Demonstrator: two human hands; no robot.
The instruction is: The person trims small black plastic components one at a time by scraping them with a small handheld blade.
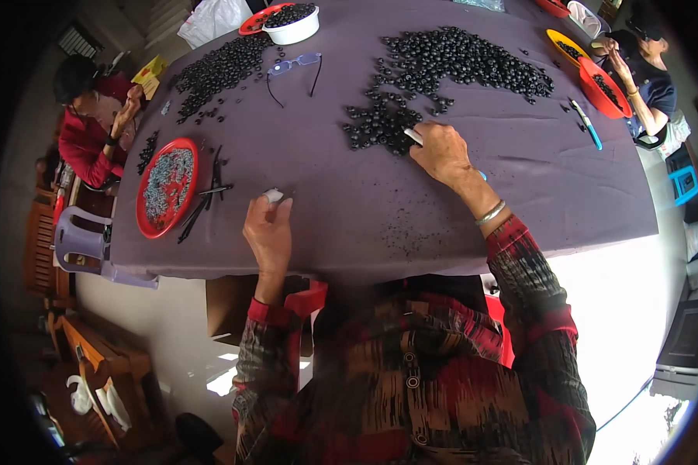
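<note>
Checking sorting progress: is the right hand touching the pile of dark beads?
Touching. The head view shows the right hand with its fingers at the near edge of the dark bead pile, no cloth visible between.

Counts at the purple table

Three people; four red plates (167,187), one yellow plate (566,43), one white bowl (291,31), one pair of glasses (293,65), two pens (587,124); beads (457,58) too many to count.

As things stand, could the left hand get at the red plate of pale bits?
Probably yes. The left hand rests at the table's near edge, and only a few dark sticks lie on the cloth between it and the red plate.
</note>
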